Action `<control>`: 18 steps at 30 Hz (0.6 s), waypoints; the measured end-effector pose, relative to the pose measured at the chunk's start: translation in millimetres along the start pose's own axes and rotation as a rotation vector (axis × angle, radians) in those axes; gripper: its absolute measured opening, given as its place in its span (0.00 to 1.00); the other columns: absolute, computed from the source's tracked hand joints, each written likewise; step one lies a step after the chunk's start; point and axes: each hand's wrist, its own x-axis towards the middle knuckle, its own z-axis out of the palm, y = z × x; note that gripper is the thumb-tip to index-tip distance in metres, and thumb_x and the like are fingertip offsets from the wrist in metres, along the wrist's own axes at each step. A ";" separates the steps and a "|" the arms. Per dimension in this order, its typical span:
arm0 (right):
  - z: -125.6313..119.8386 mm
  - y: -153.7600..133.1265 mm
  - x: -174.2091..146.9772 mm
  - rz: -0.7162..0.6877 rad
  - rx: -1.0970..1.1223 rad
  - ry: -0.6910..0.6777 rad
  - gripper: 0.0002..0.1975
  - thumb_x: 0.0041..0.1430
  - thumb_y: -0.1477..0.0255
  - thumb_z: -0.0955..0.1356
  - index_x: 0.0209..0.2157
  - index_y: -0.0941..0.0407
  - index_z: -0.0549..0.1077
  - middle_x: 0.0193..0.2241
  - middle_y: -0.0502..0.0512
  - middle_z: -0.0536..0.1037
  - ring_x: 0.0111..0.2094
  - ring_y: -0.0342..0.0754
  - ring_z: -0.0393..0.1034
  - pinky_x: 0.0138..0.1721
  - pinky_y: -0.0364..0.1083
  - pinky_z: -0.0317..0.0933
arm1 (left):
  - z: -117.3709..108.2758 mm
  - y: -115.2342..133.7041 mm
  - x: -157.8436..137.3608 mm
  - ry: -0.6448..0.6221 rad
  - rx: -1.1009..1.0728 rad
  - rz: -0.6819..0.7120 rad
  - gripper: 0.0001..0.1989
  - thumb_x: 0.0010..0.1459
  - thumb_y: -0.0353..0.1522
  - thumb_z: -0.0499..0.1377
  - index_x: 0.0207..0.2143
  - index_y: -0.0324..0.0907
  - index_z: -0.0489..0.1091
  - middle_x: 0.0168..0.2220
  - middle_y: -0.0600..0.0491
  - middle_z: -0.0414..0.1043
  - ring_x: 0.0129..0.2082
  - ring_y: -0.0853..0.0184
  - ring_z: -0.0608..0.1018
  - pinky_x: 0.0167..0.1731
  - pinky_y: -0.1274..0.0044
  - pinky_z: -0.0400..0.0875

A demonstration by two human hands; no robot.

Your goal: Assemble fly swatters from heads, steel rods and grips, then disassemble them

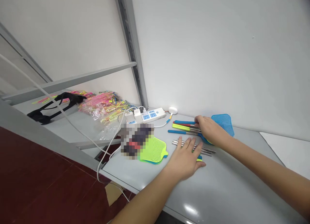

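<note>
On the grey shelf, my left hand (185,159) lies with its fingers spread over several thin metal rods (205,150). Bits of blue and yellow handle show by its thumb. My right hand (210,130) curls over a bundle of fly swatters, whose blue and yellow handles (181,128) point left. A blue mesh fly swatter head (222,122) sticks out behind this hand; its fingertips are partly hidden. Left of my left hand lie stacked swatter heads, a yellow-green one (158,149) on top of a blue one.
A white power strip (153,115) with plugs and cables stands against the wall, near a round white device (172,110). A blurred patch (137,141) covers something on the shelf. Further left are plastic-wrapped colourful items (104,104), a black strap (52,107) and a metal frame post (133,49).
</note>
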 end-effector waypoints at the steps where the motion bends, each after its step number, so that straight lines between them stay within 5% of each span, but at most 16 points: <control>1: -8.1 -1.2 -6.3 0.015 0.008 0.008 0.10 0.69 0.72 0.56 0.42 0.58 0.65 0.35 0.59 0.74 0.35 0.50 0.69 0.35 0.46 0.59 | -2.3 0.3 -0.6 0.029 0.003 0.007 0.33 0.67 0.50 0.38 0.65 0.39 0.52 0.66 0.41 0.55 0.66 0.53 0.56 0.63 0.54 0.46; 5: -42.2 -13.4 -42.0 0.085 0.074 -0.034 0.11 0.69 0.69 0.55 0.45 0.55 0.65 0.40 0.58 0.75 0.38 0.50 0.70 0.32 0.45 0.59 | -18.8 1.1 -7.0 0.210 0.007 0.048 0.28 0.67 0.47 0.43 0.61 0.39 0.59 0.62 0.43 0.61 0.61 0.57 0.63 0.61 0.56 0.50; 11: -80.5 -58.0 -109.4 0.262 0.364 -0.241 0.18 0.69 0.60 0.53 0.35 0.53 0.67 0.31 0.53 0.75 0.29 0.49 0.67 0.31 0.47 0.58 | -46.4 18.0 -18.7 0.649 0.038 0.075 0.18 0.64 0.41 0.54 0.53 0.42 0.66 0.51 0.44 0.71 0.51 0.57 0.70 0.52 0.63 0.59; 14: -89.2 -77.7 -137.6 0.290 0.558 -0.358 0.19 0.69 0.58 0.53 0.33 0.53 0.67 0.31 0.52 0.74 0.32 0.48 0.66 0.34 0.46 0.59 | -50.9 32.0 -23.1 0.579 0.114 0.173 0.15 0.64 0.45 0.53 0.41 0.43 0.70 0.40 0.49 0.74 0.42 0.60 0.74 0.46 0.64 0.61; 18: -92.5 -95.4 -173.3 0.299 0.639 -0.560 0.20 0.68 0.56 0.54 0.32 0.53 0.66 0.28 0.50 0.72 0.30 0.46 0.65 0.32 0.44 0.59 | -48.0 46.2 -44.7 0.423 0.181 0.396 0.19 0.66 0.46 0.50 0.30 0.43 0.66 0.25 0.55 0.68 0.26 0.67 0.72 0.26 0.73 0.57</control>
